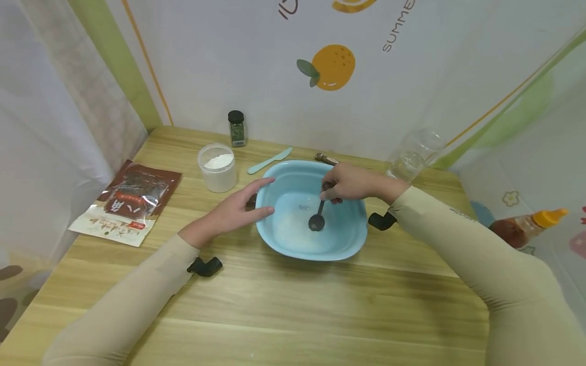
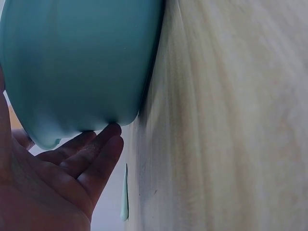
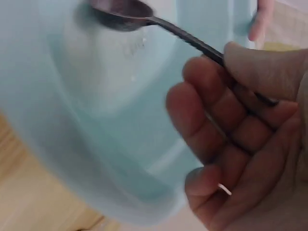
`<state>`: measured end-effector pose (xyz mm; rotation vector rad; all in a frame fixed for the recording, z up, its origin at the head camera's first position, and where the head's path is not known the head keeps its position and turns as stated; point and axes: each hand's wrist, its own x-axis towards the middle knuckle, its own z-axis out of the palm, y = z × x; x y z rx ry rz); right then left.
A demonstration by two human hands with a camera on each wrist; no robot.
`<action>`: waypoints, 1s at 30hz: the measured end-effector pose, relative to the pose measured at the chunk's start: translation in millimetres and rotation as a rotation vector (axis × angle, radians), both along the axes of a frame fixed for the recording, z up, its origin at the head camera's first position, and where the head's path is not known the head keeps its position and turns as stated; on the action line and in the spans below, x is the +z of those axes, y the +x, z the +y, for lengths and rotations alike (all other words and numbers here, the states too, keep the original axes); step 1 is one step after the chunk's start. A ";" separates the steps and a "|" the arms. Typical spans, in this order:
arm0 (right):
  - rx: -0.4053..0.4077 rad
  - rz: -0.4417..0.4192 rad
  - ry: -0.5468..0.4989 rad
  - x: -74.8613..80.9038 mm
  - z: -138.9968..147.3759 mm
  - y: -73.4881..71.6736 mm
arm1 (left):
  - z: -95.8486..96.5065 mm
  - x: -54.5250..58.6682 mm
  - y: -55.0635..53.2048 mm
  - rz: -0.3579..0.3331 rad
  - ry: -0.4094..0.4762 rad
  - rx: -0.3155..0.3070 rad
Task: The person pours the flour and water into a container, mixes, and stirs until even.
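Holding the blue basin [image 1: 297, 174] by its rim, the left grip [image 1: 231, 209] sets fingertips [image 2: 113, 129] against the outer wall, a contact visible only from the left wrist. Rightward, the right grip [image 1: 345, 182] pinches a dark spoon [image 1: 317, 222] inside the basin, this pinch clearest from the right wrist; behind the wood-grain bench [image 1: 274, 315] rises a fruit-printed backdrop [image 1: 206, 56].

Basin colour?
The basin is light blue; the head view shows it best.
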<state>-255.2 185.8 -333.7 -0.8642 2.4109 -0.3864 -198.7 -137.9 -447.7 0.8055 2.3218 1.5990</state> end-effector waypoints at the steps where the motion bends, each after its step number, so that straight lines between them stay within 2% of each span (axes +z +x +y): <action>1: -0.002 -0.007 0.013 1.1 0.0 0.5 | 0.3 -0.3 -0.3 0.000 0.000 -0.002; 6: 0.056 -0.103 -0.011 -2.2 -6.7 1.5 | 0.0 1.4 0.9 0.000 -0.008 0.010; 9: 0.006 -0.045 -0.050 -4.1 -8.2 -0.1 | 0.5 1.3 0.4 0.004 -0.012 0.010; 12: -0.044 0.003 -0.014 -0.9 -7.5 0.6 | 0.9 0.3 -0.4 0.005 -0.008 0.001; 15: 0.027 -0.059 0.027 1.7 -11.4 4.6 | 0.9 0.5 0.0 0.001 -0.005 0.002; 18: 0.094 -0.119 -0.014 -0.3 -20.3 8.0 | 0.6 1.5 1.1 0.000 -0.007 0.009; 20: 0.083 -0.079 -0.042 -1.6 -24.3 8.3 | 0.8 0.7 1.2 -0.001 -0.005 0.008; 24: -0.013 0.026 -0.032 -0.7 -24.0 7.2 | 1.7 -1.2 0.4 -0.006 0.004 -0.004; 26: -0.011 0.003 -0.016 -0.2 -24.3 8.0 | 1.8 -1.5 0.2 -0.006 0.005 -0.006; 30: 0.068 -0.091 -0.031 -3.0 -34.2 10.7 | 0.9 -1.7 0.4 0.000 0.000 0.001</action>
